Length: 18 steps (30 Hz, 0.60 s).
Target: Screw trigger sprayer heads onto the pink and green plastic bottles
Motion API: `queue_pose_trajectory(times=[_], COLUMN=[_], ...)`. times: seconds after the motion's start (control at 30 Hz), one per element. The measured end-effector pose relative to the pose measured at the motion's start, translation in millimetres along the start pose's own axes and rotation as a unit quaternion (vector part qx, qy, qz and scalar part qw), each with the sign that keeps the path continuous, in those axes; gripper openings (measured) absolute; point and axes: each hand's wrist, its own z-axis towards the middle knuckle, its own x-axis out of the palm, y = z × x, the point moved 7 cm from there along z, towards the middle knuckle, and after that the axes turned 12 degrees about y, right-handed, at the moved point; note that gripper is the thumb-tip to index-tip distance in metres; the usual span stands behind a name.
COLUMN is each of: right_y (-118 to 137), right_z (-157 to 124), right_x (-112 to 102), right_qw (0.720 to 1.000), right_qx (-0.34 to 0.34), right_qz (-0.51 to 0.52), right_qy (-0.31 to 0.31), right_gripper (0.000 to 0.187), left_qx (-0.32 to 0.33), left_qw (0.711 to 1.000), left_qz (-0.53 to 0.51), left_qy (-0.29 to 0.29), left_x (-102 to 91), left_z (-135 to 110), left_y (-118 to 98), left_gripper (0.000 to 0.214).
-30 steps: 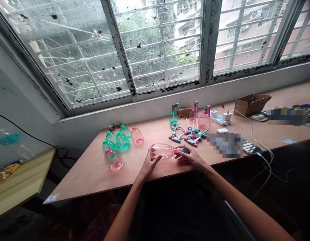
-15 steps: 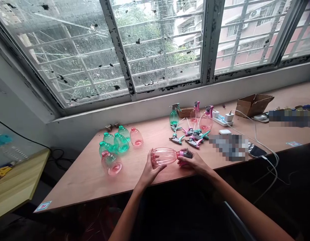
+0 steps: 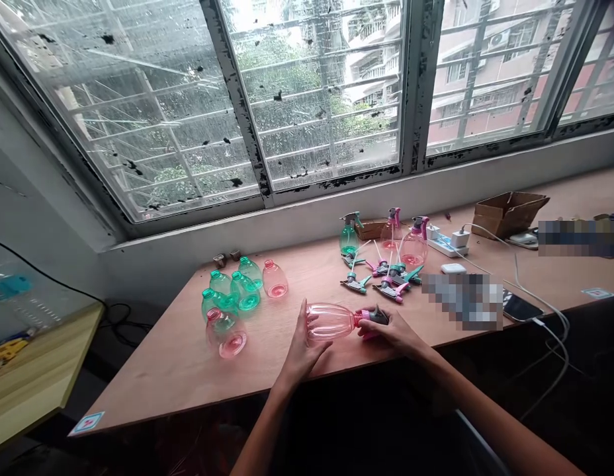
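Note:
A clear pink spray bottle [image 3: 331, 321] lies sideways in the air between my hands, just over the front of the table. My left hand [image 3: 303, 347] is wrapped round its base end. At the neck, my right hand [image 3: 394, 330] grips the grey and pink trigger sprayer head [image 3: 374, 318], which sits against the bottle's mouth; the fingers partly hide it. Behind my right hand lie several loose trigger sprayer heads [image 3: 390, 289] with white tubes. To the left stand several open green bottles [image 3: 246, 294] and two open pink bottles [image 3: 276, 281].
A green bottle with a sprayer [image 3: 349, 237] and two pink ones [image 3: 414, 246] stand at the back. A power strip [image 3: 444, 244], a cardboard box [image 3: 508, 215], a phone [image 3: 523, 305] and white cables are on the right. The table's front edge runs below my hands.
The view has shifted slightly, so everything sits a little lower and further right. Both hands keep hold of the bottle and sprayer head, and the right fingers have shifted slightly.

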Motion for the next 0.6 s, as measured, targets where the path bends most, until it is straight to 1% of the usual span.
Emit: queue_pose_trajectory(times=[0.07,0.1,0.2,0.3,0.5,0.6], right_y=[0.4,0.7,1.4,1.2,1.0,3.1], right_z=[-0.9,-1.4,-2.6,-3.4,-5.2,-6.0], right_x=[-0.9,-1.3,-1.1,-0.4,-1.9,-0.8], right_qw=[1.0,1.0,1.0,0.999,0.999,0.999], right_qx=[-0.002,-0.003,-0.004,-0.004,-0.011,-0.016], right_qz=[0.007,0.011,0.021,0.041,0.05,0.041], right_qy=[-0.008,-0.011,-0.005,0.005,-0.013,-0.01], right_gripper=[0.047,0.047,0.044,0.044,0.046,0.044], left_qx=[-0.016,-0.022,-0.031,-0.03,-0.033,-0.032], left_qw=[1.0,0.999,0.997,0.996,0.995,0.994], left_qz=[-0.017,-0.032,-0.07,-0.081,-0.094,-0.102], left_qy=[0.007,0.008,0.007,0.013,0.0,0.0], left_x=[1.5,2.0,2.8,3.0,-0.9,0.4], left_z=[0.4,0.5,0.8,1.2,2.2,2.1], left_y=[0.8,1.0,1.1,0.9,-2.2,-5.8], left_gripper=[0.115,0.114,0.102,0.099,0.08,0.086])
